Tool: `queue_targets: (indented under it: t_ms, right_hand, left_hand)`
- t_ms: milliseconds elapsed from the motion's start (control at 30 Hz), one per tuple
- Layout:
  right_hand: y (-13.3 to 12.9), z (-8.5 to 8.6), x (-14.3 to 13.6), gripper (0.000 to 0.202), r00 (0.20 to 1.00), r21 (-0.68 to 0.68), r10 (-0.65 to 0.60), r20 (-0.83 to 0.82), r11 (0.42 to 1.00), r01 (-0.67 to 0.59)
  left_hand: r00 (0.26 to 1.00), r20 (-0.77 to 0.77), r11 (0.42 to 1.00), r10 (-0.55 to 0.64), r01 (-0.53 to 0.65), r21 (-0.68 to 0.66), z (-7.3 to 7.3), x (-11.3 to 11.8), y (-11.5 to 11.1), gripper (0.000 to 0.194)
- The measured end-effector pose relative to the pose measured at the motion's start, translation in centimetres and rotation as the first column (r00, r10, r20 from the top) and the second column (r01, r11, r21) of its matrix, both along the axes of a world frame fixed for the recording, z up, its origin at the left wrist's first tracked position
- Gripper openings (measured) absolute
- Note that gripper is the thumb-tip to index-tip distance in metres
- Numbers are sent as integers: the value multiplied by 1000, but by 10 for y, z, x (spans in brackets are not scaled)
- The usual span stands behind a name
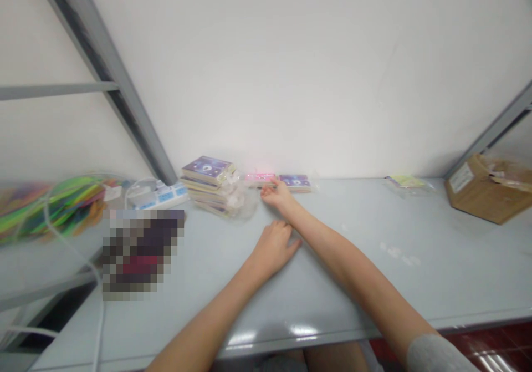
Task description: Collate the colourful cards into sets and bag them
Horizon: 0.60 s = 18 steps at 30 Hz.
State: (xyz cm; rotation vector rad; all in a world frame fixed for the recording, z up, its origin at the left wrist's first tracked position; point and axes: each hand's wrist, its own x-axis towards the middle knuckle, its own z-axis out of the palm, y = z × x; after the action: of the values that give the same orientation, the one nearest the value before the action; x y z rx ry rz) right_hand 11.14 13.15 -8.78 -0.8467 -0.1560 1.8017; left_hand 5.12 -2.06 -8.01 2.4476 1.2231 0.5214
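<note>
My right hand (277,194) is stretched forward to the back of the table, its fingers bent at the near edge of a bright pink flat pack (260,178), which they seem to pinch. Just right of it, by the wall, lies a purple-blue pack of cards (295,182) in clear wrapping. My left hand (275,243) rests palm down on the grey tabletop, thumb apart from the fingers, holding nothing. It lies beside my right forearm. To the left of both hands stands a stack of wrapped purple card packs (208,168), with crumpled clear film at its side.
Further left are a white power strip (166,195), a pixelated dark object (143,255) and a heap of colourful strips (75,205). On the right sit a clear packet with yellow contents (407,182) and an open cardboard box (484,192). Metal shelf posts (128,78) flank the table.
</note>
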Motion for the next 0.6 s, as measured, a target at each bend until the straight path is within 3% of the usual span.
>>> queue_targets:
  t_ms: [167, 367, 600]
  right_hand:
    - [8, 5, -4, 27, 998, -4, 25, 64, 1000, -25]
    - [0, 21, -7, 33, 985, 74, -37, 169, 997, 25]
    - [-14, 40, 15, 33, 959, 194, -153, 241, 975, 107]
  left_hand:
    - [996, -82, 999, 22, -18, 42, 2, -1, -1, 23]
    - [993, -115, 998, 24, -17, 60, 2, -1, 1, 24]
    - [993, -121, 998, 13, -5, 63, 1, -3, 1, 26]
